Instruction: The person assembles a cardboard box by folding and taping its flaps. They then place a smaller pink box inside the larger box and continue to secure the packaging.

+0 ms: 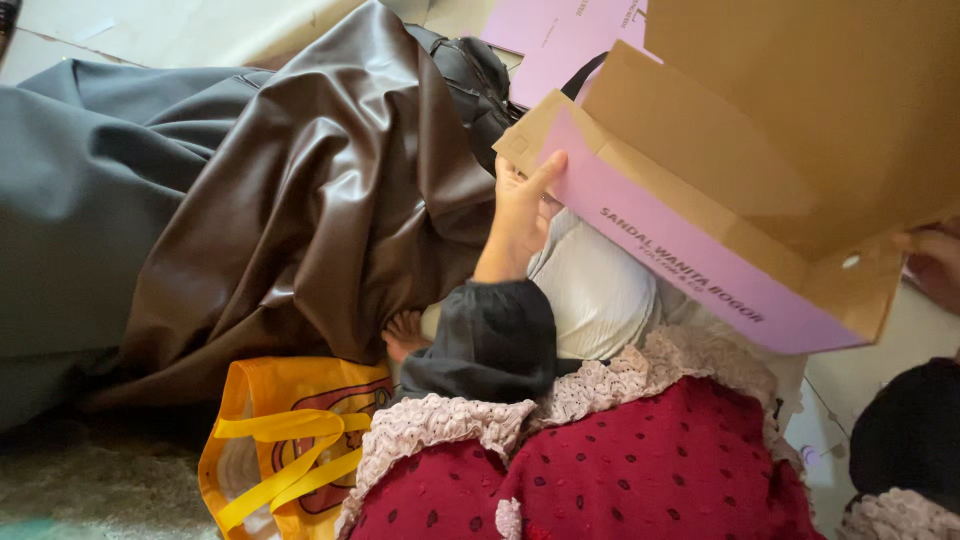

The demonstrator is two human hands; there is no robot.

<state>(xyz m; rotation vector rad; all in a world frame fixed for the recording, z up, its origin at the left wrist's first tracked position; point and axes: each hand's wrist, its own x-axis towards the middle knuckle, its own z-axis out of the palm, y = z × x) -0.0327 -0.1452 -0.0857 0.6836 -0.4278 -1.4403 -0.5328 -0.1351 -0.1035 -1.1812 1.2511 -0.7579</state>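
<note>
Cardboard box (760, 150), light, stiff, pink-faced: your left hand (522, 215) clamps its near flap edge, your right hand (935, 262) grips the far corner.

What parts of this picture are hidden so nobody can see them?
Head view only:
- Right hand: mostly cut off by the frame's right edge and covered by the cardboard box; its grip is unclear.
- Left hand: its fingers disappear behind the box's pink flap.
- Box inside: not visible.
- Black bag: mostly buried under the brown leather-like sheet.
</note>
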